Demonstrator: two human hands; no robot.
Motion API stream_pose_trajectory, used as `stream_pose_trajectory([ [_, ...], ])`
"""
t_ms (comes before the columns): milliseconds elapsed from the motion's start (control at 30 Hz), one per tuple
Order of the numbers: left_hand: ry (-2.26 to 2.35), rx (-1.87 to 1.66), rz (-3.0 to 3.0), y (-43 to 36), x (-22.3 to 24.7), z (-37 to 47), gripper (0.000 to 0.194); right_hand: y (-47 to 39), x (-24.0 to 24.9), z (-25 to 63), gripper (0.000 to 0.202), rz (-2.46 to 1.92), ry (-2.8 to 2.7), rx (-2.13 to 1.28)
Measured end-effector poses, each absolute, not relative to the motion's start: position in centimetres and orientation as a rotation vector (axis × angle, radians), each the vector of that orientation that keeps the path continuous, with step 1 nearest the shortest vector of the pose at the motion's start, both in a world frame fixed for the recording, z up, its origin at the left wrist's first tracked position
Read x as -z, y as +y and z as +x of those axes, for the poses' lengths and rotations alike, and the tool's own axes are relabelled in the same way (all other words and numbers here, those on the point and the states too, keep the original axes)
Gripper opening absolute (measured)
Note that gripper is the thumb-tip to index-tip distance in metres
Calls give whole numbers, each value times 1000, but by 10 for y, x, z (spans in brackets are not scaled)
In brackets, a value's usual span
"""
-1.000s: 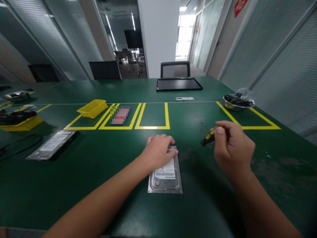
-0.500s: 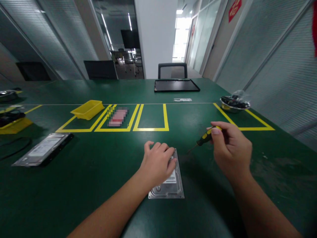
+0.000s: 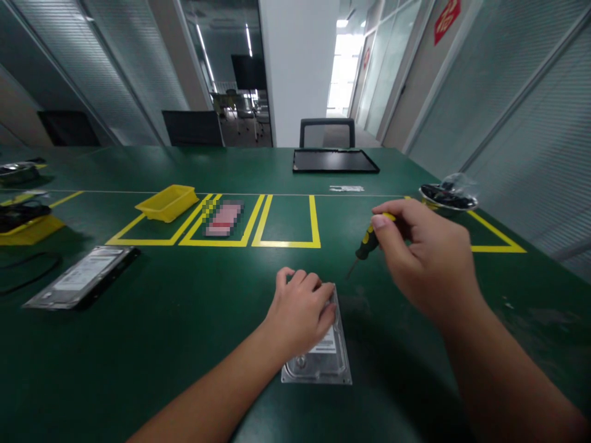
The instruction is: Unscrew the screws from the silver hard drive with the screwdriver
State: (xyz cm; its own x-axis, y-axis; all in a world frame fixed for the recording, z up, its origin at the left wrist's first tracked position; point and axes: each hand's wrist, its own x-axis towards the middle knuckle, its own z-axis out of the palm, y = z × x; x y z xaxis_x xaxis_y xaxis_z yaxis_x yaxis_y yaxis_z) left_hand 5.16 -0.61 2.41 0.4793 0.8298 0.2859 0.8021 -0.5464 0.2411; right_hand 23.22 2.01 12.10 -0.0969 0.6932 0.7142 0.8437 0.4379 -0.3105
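A silver hard drive (image 3: pixel 323 363) lies flat on the green table (image 3: pixel 184 344) in front of me. My left hand (image 3: pixel 300 311) rests on its far half, fingers curled over the top edge, pinning it down. My right hand (image 3: pixel 425 258) hovers above and to the right of the drive, closed on a small screwdriver (image 3: pixel 367 243) with a black and yellow handle. The thin tip points down and left, a short way above the table just beyond the drive's far right corner.
A second hard drive (image 3: pixel 80 277) lies at the left. Yellow tape boxes mark the table; one holds a yellow tray (image 3: pixel 167 202), another a pink item (image 3: pixel 222 218). A metal bowl (image 3: pixel 447 198) sits at the right, a black tray (image 3: pixel 333 161) at the far side.
My right hand has risen and moved left with the screwdriver, nearer the drive. My left hand has slid a little toward me along the drive.
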Motion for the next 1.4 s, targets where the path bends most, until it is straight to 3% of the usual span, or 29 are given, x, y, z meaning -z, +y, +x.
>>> stream_pose_trajectory([
  [1400,1486,-519,2624,-5,-26,53,27,41,-108,220,17,-1321,-2172,157],
])
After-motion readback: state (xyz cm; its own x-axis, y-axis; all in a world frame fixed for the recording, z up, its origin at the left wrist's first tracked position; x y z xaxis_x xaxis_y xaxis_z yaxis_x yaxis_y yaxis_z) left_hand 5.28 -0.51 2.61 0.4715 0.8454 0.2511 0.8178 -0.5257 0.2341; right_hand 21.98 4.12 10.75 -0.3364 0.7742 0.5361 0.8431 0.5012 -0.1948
